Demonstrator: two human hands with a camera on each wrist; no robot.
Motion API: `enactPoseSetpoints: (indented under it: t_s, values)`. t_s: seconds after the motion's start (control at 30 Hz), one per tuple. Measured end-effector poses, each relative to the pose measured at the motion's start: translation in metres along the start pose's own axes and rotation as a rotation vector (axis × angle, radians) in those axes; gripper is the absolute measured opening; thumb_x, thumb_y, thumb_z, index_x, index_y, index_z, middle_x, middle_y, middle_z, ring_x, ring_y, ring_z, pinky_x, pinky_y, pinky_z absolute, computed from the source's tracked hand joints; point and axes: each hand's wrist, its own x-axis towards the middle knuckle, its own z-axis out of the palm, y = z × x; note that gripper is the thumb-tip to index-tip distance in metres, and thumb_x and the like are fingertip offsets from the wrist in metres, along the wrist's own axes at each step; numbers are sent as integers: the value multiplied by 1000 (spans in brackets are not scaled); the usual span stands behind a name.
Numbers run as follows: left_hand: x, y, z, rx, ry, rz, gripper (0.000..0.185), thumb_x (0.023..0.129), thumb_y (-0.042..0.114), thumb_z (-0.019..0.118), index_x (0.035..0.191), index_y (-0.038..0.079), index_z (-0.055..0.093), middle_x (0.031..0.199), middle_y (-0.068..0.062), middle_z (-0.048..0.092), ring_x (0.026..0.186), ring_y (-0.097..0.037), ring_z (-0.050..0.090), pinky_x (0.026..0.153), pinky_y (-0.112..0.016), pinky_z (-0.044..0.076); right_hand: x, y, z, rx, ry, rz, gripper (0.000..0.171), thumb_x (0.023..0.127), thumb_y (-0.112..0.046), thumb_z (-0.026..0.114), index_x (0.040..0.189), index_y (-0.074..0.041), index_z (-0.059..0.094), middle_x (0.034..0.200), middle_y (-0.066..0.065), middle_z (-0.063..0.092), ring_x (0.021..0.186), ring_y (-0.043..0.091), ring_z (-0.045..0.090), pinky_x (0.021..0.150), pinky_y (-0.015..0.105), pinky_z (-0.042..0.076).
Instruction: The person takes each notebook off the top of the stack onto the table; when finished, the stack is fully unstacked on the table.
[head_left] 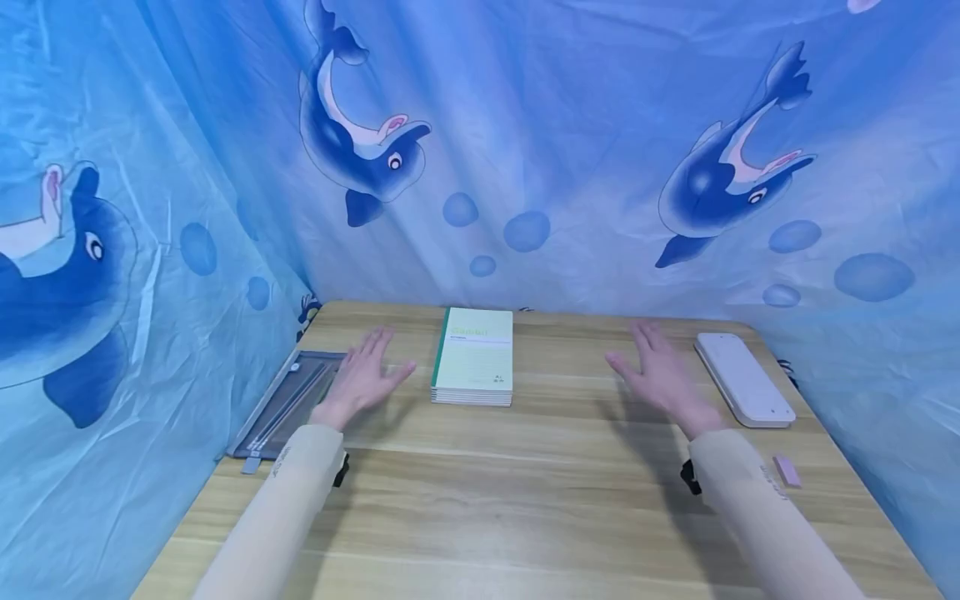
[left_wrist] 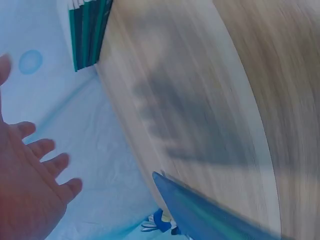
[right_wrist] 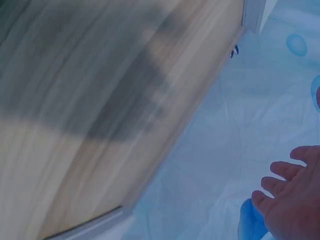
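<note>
So the notebooks [head_left: 473,366] sit in a neat stack near the far edge of the table [head_left: 525,492], green spines on the left, roughly midway between the two hands. In the left wrist view you can see the spines [left_wrist: 87,30] lined up, so it's several thin books and not one thick one.

Left hand [head_left: 365,377] hovers just left of the stack, fingers straight and spread, palm down, holding nothing. Right hand [head_left: 660,373] is further off on the other side, also flat and spread, also empty. Both cast shadows on the wood, so I'd say they're floating above it and not resting (the wrist views are blurry, hard to be sure).

Further out: a grey zip pouch [head_left: 288,404] lies at the left edge, partly under the left hand, with what look like pens inside. A white case [head_left: 744,379] sits at the right edge, and a small pink eraser [head_left: 787,471] lies nearer the person on that side. Blue dolphin cloth [head_left: 525,150] hangs all around.

My read: this is the reach-in stage, nothing grabbed yet. The left hand is closest to the notebooks, so the next move probably needs the fingers to slide under or pinch the stack's edge, keeping the books squared so they don't fan out.
</note>
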Motion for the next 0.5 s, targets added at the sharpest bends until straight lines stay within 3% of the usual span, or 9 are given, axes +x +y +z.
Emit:
enactPoseSetpoints:
  t_s: [0.23,0.5]
  values:
    - [-4,4,10,-150,-43,-74,97,93,71,46,158,5,18,162,-22,18,146,-44,21,115,-63,18,1,-12,19,177,-11,44,88,101,-58,42,156,4,15,159,31,19,144,51,19,116,63,15]
    - [-6,5,26,-253,-84,-120,99,92,74,44,156,1,23,157,-25,29,141,-46,32,113,-62,25,3,-19,39,387,-28,91,84,99,-49,57,152,7,26,147,32,40,123,50,50,98,60,46]
